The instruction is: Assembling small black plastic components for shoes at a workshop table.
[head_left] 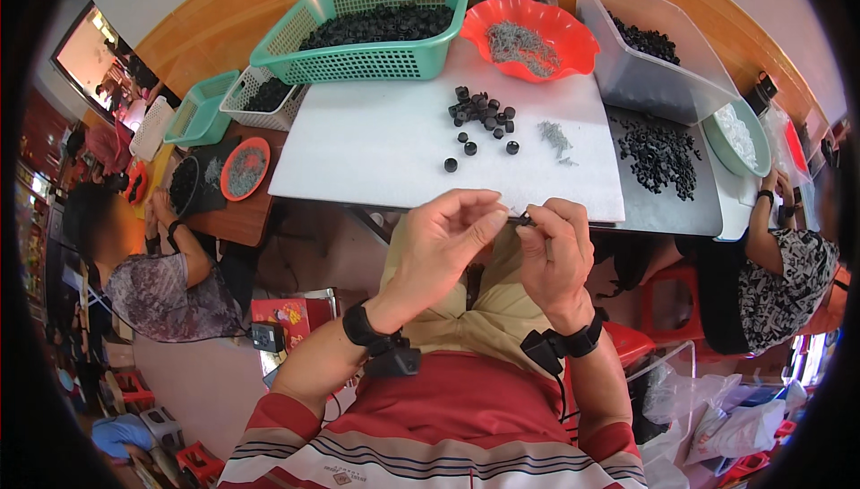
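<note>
My left hand (445, 243) and my right hand (557, 256) are close together over my lap, at the front edge of the white-covered table (376, 144). A tiny dark piece (526, 218) shows at the pinched fingertips of my right hand. The thumb of my left hand presses toward its curled fingers; whatever lies between them is hidden. Beyond my hands sits a loose heap of small round black caps (484, 111), with a few caps scattered nearer to me. Right of it lies a small pile of thin grey pins (554, 137).
A green basket (358, 65) of black parts, a red scalloped bowl (578, 57) of grey pins and a clear bin (663, 95) line the back. Black pieces (661, 158) cover a dark board at right. Co-workers sit at left (170, 292) and right (779, 301).
</note>
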Demonstrator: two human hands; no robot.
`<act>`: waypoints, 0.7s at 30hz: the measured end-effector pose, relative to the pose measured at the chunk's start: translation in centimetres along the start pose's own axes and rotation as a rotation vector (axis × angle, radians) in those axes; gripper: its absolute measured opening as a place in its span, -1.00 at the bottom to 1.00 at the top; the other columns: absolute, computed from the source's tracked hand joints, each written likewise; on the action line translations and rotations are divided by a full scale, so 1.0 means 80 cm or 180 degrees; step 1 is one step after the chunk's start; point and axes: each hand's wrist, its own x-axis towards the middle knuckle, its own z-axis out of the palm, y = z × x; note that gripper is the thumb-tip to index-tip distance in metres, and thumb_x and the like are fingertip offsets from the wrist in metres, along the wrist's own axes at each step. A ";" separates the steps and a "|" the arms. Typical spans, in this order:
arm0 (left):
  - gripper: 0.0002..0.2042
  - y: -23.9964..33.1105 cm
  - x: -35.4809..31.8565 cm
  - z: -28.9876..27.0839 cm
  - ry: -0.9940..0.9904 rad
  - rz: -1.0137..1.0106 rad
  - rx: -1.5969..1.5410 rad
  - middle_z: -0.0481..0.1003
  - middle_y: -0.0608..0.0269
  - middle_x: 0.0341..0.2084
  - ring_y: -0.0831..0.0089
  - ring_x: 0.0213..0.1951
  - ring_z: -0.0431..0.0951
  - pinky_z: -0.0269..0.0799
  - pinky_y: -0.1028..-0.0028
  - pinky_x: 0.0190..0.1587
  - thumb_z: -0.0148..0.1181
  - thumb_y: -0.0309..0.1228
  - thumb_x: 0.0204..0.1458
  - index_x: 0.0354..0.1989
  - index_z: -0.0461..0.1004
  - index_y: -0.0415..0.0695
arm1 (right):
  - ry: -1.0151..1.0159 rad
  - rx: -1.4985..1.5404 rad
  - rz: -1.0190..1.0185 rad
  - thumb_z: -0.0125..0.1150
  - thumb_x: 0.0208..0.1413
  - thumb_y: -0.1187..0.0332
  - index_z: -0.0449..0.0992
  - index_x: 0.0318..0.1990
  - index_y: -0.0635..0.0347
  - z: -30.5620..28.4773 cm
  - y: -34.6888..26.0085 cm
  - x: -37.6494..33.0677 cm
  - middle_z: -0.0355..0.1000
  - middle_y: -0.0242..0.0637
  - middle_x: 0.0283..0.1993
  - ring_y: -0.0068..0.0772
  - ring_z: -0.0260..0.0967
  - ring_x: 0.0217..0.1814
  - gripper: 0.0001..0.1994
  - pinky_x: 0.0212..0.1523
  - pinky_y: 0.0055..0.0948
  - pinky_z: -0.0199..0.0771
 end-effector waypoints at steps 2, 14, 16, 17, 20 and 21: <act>-0.76 0.004 0.011 -0.010 0.0210 0.0347 0.0784 0.63 0.20 -0.22 0.48 -0.16 0.63 0.56 0.46 -0.10 0.29 -0.40 0.21 -0.04 0.55 -0.28 | 0.0049 0.0055 0.0061 0.39 0.11 0.46 0.51 -0.07 0.22 -0.003 0.001 0.001 0.44 -0.16 -0.17 -0.28 0.47 -0.44 -0.74 -0.51 -0.39 0.48; -0.83 -0.009 0.073 -0.072 0.0654 0.1580 0.3935 0.62 0.18 -0.16 0.15 -0.11 0.57 0.46 0.28 -0.03 0.32 -0.40 0.08 -0.22 0.63 -0.21 | 0.0116 0.0477 0.0511 0.39 0.13 0.50 0.52 -0.08 0.30 -0.010 0.003 -0.004 0.44 -0.16 -0.16 -0.42 0.38 -0.43 -0.76 -0.45 -0.48 0.42; -0.84 -0.010 0.073 -0.072 0.0561 0.1571 0.3850 0.63 0.18 -0.18 0.17 -0.11 0.57 0.47 0.28 -0.04 0.32 -0.40 0.07 -0.23 0.63 -0.20 | 0.0089 0.0496 0.0559 0.39 0.13 0.50 0.52 -0.08 0.31 -0.010 0.004 -0.005 0.44 -0.16 -0.16 -0.43 0.38 -0.43 -0.77 -0.44 -0.49 0.42; -0.85 -0.010 0.073 -0.072 0.0472 0.1563 0.3763 0.63 0.19 -0.20 0.18 -0.12 0.57 0.47 0.28 -0.06 0.32 -0.41 0.07 -0.24 0.62 -0.20 | 0.0077 0.0542 0.0589 0.38 0.13 0.50 0.52 -0.08 0.31 -0.009 0.004 -0.006 0.44 -0.16 -0.16 -0.43 0.38 -0.42 -0.77 -0.44 -0.49 0.42; -0.87 -0.005 0.070 -0.068 0.0393 0.1494 0.3745 0.65 0.18 -0.25 0.19 -0.16 0.59 0.49 0.29 -0.09 0.32 -0.42 0.06 -0.27 0.62 -0.20 | 0.0047 0.0586 0.0624 0.38 0.14 0.50 0.52 -0.08 0.31 -0.007 0.005 -0.007 0.44 -0.15 -0.15 -0.44 0.38 -0.42 -0.77 -0.43 -0.50 0.42; -0.87 -0.005 0.070 -0.068 0.0392 0.1489 0.3746 0.65 0.18 -0.25 0.19 -0.16 0.59 0.49 0.29 -0.09 0.32 -0.42 0.06 -0.27 0.62 -0.20 | 0.0028 0.0588 0.0617 0.38 0.13 0.50 0.52 -0.08 0.31 -0.007 0.005 -0.007 0.44 -0.15 -0.15 -0.43 0.39 -0.41 -0.77 -0.43 -0.50 0.42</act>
